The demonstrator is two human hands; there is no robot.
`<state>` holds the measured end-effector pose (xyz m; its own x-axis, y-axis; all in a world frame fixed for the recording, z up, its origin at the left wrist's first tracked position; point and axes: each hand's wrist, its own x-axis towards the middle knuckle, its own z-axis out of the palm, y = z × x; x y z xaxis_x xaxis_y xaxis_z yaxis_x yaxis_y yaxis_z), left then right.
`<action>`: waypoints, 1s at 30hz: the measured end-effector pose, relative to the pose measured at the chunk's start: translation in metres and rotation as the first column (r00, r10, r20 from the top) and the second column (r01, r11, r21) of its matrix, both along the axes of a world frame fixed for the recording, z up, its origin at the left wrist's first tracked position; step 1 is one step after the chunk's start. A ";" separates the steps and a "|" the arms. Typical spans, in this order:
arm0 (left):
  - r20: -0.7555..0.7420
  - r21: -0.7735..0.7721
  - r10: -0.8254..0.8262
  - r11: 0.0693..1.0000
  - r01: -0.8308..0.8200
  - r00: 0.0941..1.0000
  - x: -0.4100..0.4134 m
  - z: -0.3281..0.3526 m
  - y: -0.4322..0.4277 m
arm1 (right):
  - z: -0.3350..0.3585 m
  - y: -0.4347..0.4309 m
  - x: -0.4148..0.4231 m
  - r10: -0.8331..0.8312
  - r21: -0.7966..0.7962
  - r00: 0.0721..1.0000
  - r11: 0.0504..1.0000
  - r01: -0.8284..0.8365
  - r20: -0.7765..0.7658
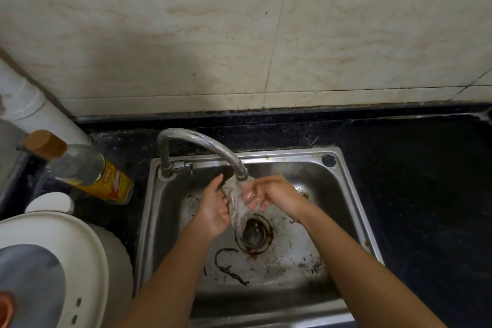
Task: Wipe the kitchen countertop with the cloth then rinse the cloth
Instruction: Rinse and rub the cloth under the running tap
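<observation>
Cream marble-veined wall tiles (186, 34) with dark grout lines rise behind a black speckled desk (412, 181), grimy along the joint. A white pipe (34, 104) slants down the left corner. Light is dim and soft, brighter on the upper wall

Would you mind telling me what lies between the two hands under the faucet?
In the head view, the wet cloth hangs between the left hand and right hand, under the faucet.

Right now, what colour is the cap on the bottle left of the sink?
Brown cap, seen in the head view, its only view.
</observation>
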<state>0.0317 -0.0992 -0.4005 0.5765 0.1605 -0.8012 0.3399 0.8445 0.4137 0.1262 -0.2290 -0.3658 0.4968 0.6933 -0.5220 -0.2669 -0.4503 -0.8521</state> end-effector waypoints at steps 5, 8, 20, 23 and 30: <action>0.083 0.046 -0.105 0.994 0.101 0.991 0.001 0.008 0.001 | -0.015 0.003 0.005 -0.101 -0.067 0.962 0.990 0.122 0.252; 0.087 0.038 -0.100 0.995 0.097 0.991 0.000 0.013 0.001 | -0.021 0.005 0.002 -0.160 -0.100 0.977 0.979 0.175 0.144; 0.157 -0.048 -0.102 0.993 0.111 0.982 -0.006 0.021 0.002 | -0.028 0.007 -0.004 -0.432 -0.013 0.898 0.901 0.433 -0.086; 0.181 -0.023 -0.078 0.996 0.084 0.980 -0.007 0.020 0.004 | -0.030 0.008 -0.004 -0.500 -0.015 0.866 0.866 0.499 -0.023; 0.113 0.112 -0.190 0.978 0.178 0.975 -0.011 0.011 0.002 | -0.032 0.007 -0.005 -0.487 -0.049 0.873 0.872 0.487 0.014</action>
